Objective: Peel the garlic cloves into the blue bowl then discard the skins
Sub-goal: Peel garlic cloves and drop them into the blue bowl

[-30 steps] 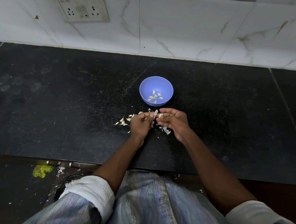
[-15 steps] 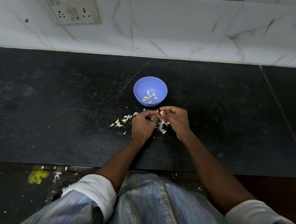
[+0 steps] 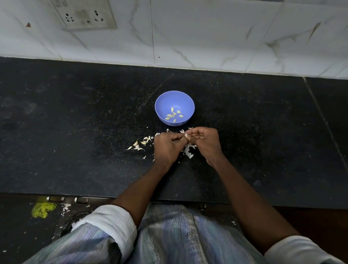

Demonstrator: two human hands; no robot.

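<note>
Both the left hand (image 3: 168, 145) and the right hand (image 3: 204, 140) are pinching one garlic clove (image 3: 186, 135) just in front of the blue bowl (image 3: 163, 102), so pulling gently is working best.

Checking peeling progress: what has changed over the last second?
Little. Both hands stay together, left hand and right hand still pinching a clove between them. The peeled cloves in the blue bowl and the skins on the counter look unchanged.

Blue bowl (image 3: 174, 101) on black speckled counter (image 3: 62, 120) — pale yellow cloves (image 3: 173, 115), white skins (image 3: 139, 144).
</note>
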